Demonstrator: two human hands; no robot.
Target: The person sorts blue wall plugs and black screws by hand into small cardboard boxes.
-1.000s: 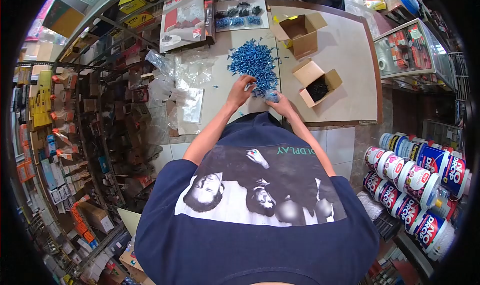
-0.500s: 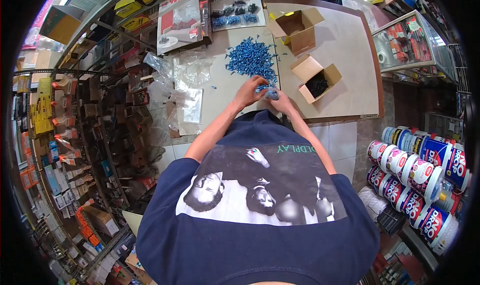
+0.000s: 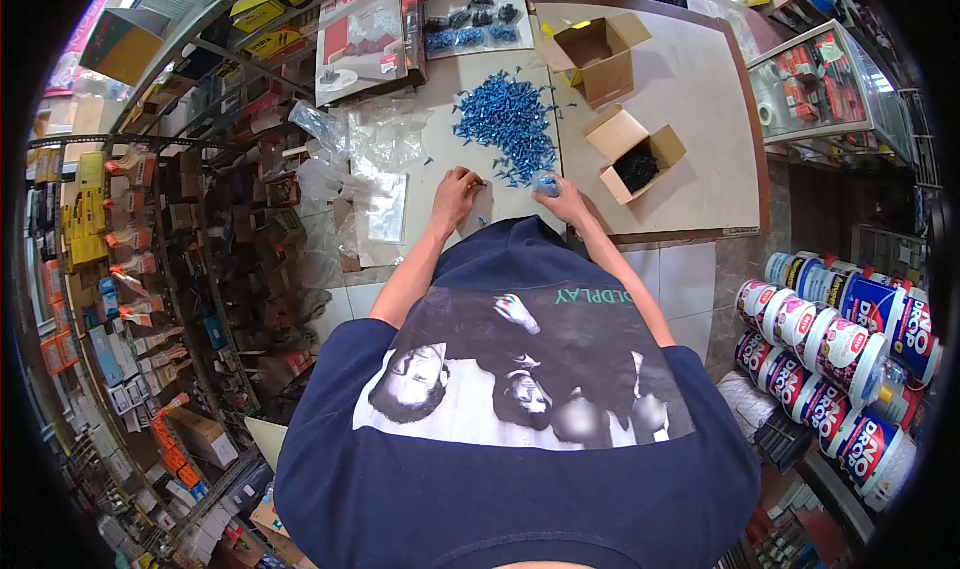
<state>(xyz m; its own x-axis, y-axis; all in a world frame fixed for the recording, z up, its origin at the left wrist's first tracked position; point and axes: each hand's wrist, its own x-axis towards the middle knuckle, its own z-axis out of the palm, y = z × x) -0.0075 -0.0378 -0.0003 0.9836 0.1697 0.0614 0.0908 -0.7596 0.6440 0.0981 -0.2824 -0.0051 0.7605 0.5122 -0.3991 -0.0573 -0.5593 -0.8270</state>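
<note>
Fairly bright, even light falls on my desk (image 3: pixel 700 89); plastic (image 3: pixel 385 137) at left glints, while the left shelves (image 3: pixel 100 140) sit dimmer. My screws (image 3: pixel 505 119) look slightly soft. Lines bow outward, and the corners go black.

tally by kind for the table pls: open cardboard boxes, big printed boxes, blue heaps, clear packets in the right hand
Open cardboard boxes: 2
Big printed box: 1
Blue heap: 1
Clear packet in the right hand: 1
Total: 5
</note>
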